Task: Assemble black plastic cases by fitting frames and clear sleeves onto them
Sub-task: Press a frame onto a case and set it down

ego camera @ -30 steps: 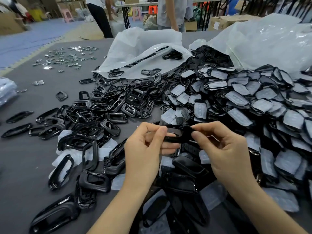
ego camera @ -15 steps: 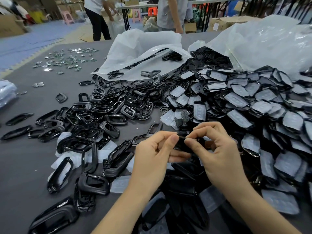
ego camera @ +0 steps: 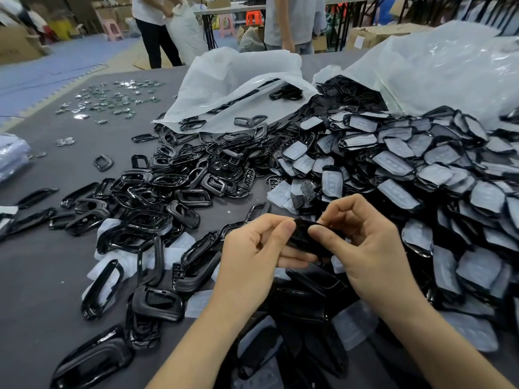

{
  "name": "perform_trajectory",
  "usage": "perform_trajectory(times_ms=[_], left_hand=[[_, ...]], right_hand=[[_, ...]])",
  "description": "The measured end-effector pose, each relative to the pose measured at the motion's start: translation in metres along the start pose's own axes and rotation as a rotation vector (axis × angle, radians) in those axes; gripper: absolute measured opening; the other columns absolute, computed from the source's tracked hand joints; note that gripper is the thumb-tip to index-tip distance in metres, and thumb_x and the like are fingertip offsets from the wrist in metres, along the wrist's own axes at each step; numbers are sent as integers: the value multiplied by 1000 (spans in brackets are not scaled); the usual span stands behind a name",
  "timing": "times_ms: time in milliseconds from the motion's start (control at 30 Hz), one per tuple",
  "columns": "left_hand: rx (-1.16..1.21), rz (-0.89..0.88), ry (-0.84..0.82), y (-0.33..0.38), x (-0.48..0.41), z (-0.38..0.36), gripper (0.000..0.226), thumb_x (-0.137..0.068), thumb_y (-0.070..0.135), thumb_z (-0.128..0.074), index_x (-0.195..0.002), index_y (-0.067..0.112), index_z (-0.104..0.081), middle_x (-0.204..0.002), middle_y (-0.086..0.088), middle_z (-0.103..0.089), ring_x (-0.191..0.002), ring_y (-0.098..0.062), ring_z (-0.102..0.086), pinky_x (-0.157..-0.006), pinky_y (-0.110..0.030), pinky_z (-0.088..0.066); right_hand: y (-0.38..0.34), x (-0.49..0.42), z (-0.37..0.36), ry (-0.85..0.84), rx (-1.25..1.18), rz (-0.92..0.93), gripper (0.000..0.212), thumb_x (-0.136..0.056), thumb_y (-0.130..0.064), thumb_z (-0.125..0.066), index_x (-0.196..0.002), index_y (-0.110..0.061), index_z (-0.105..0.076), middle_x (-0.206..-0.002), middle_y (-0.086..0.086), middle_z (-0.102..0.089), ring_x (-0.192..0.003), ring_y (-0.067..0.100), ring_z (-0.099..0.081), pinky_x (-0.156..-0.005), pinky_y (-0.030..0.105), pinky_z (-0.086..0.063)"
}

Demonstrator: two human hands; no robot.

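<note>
Grey table (ego camera: 56,262) under black frames (ego camera: 157,189); left hand (ego camera: 252,256), right hand (ego camera: 370,248) around one case (ego camera: 303,240).

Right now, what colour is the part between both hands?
The part is glossy black; head view.

Cardboard box (ego camera: 373,35), pink stool (ego camera: 112,28), scattered metal pieces (ego camera: 112,101)

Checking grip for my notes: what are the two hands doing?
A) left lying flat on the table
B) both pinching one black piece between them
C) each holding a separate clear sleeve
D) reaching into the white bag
B: the left hand and right hand both pinch the same black piece with thumb and fingers.
</note>
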State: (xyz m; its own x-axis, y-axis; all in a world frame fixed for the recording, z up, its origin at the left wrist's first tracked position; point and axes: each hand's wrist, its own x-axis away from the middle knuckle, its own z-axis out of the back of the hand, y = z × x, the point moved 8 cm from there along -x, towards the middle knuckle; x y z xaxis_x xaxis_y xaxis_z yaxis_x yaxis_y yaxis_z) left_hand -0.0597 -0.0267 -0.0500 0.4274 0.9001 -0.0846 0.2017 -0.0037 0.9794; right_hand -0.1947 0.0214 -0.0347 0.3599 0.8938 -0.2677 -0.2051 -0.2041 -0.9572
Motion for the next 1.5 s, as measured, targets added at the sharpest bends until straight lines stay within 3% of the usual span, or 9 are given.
perform_trajectory(times_ms=[167, 600, 667, 733, 767, 833, 1133, 1333, 1500], left_hand=[[-45, -3, -24, -3, -2, 1, 5, -86, 2, -63, -89, 1, -66, -71, -11, -73, -62, -25, -72, -56, -22, -56], [-474, -289, 225, 19, 2, 21, 16, -87, 11, -69, -84, 26, -70, -66, 2, -71, -61, -15, -70, -64, -30, -57], [-292, -211, 202, 13, 1, 19, 19, -88, 8, -66, -93, 26, -72, -70, -3, -72, -65, -8, -68, -65, -22, -55], [57, -111, 89, 5, 1, 5, 26, -90, 11, -63, -113, 23, -66, -91, 27, -48, -78, -1, -69, -70, -15, -53], [192, -70, 55, 1, 2, -1, 30, -90, 15, -61, -118, 24, -63, -95, 16, -70, -91, -7, -70, -77, -19, -55], [290, -50, 83, -5, 2, -2, 29, -91, 19, -55, -118, 24, -63, -113, -3, -72, -108, -21, -67, -87, -33, -55], [464, -63, 503, 8, -10, 69, 21, -102, 2, -36, -101, 4, -57, -91, -11, -75, -90, -24, -73, -77, -33, -60], [500, -182, 814, 19, -5, 132, 23, -103, 2, -34, -95, 9, -55, -98, -13, -70, -84, -17, -73, -76, -28, -59], [463, -168, 807, 16, -5, 129, 22, -103, 4, -35, -97, 10, -55, -97, -11, -71, -89, -19, -73, -80, -30, -59]], right_hand=[[3, -2, 1, -23, 56, -14, 23, -76, -8, -77, -78, -24, -59, -75, 2, -66, -70, 8, -63, -64, 15, -49], [7, -1, -7, -46, -70, -116, 18, -79, 2, -71, -82, -16, -70, -78, 4, -73, -71, 17, -72, -71, 30, -59], [8, 0, -9, -23, -140, -150, 16, -80, 5, -69, -82, -11, -69, -74, 4, -71, -68, 18, -71, -70, 32, -60], [8, 2, -14, -11, -298, -189, 13, -79, 6, -67, -82, -7, -67, -70, 1, -69, -66, 18, -71, -64, 29, -60], [8, 3, -18, -13, -360, -204, 12, -79, 7, -67, -82, -5, -66, -70, 1, -69, -65, 18, -70, -62, 27, -59], [5, 4, -27, -28, -385, -210, 12, -79, 8, -66, -81, -4, -65, -71, 2, -70, -64, 20, -69, -62, 26, -58], [-31, -20, -29, 11, 289, 112, 18, -86, -12, -67, -92, -29, -63, -73, -9, -63, -70, 9, -63, -67, 22, -55], [-9, -25, -96, -542, 690, 92, 17, -82, -18, -73, -97, -12, -72, -90, 4, -70, -78, 12, -60, -79, 25, -49], [1, -18, -131, -654, 866, 132, 22, -87, -20, -63, -108, -15, -67, -106, 6, -61, -102, 24, -56, -85, 32, -46]])
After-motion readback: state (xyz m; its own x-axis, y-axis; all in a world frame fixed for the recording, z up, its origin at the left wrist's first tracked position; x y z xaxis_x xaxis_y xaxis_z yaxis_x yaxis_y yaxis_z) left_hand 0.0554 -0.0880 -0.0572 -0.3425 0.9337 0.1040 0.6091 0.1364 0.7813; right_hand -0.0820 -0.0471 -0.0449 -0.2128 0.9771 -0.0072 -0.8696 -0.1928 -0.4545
